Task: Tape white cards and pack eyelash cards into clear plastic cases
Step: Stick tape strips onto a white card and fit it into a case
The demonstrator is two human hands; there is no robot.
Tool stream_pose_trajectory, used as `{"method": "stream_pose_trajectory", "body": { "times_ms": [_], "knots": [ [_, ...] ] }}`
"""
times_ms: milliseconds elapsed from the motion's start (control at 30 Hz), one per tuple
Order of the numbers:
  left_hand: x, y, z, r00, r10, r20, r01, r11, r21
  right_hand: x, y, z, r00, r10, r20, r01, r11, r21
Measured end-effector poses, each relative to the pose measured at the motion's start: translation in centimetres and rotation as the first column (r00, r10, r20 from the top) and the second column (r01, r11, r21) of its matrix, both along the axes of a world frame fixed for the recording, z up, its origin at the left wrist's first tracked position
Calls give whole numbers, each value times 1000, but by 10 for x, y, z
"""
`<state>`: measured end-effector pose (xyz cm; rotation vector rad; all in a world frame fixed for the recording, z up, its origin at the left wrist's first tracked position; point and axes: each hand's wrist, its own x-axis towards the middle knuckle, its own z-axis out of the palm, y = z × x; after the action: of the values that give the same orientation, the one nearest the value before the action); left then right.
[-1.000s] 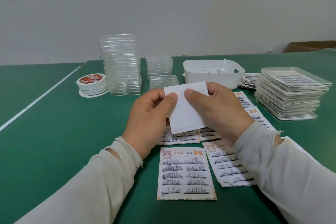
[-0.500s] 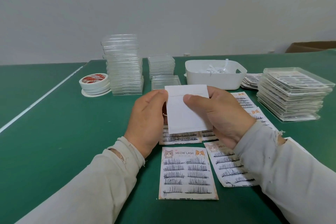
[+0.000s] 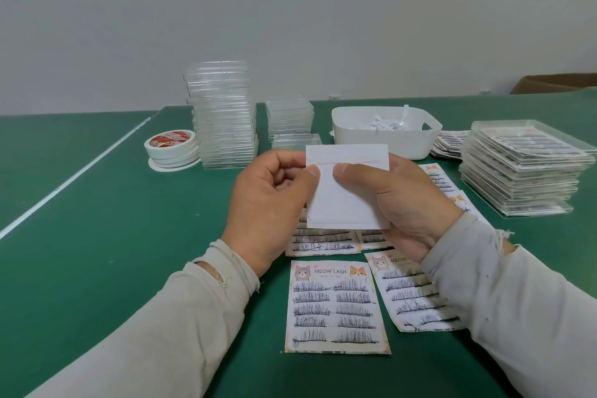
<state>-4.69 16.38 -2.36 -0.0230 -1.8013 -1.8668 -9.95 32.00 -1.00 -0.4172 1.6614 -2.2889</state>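
Above green table (image 3: pixel 97 236), hands pinching white card (image 3: pixel 347 200).

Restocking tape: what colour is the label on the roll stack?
Red with white print, on white rolls: the tape roll stack shows in the head view, left of the empty cases.

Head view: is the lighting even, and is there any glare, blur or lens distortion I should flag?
Head view: soft, even light with only faint shadows under the hands. The white card is bright but its tape strip still shows. Mild sheen on the clear case stack. Print on the eyelash card is sharp. Wide-angle bending shows at the table edges.
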Motion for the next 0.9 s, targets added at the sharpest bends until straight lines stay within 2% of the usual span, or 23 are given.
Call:
{"method": "stream_pose_trajectory", "body": {
  "times_ms": [133,300,733,900],
  "knots": [
    [0,1,-1,998,47,-39,-47,999,-17,0,0,-1,999,-35,-18,35,999,17],
    [2,1,-1,989,96,-111,-112,982,-152,0,0,-1,998,-51,-45,53,998,42],
    [0,1,-2,988,138,-64,-148,971,-186,1,-1,0,977,-116,-180,143,979,146],
    [-2,1,-2,990,137,-38,-141,978,-153,3,-2,0,971,-111,-210,144,979,147]
  ]
}}
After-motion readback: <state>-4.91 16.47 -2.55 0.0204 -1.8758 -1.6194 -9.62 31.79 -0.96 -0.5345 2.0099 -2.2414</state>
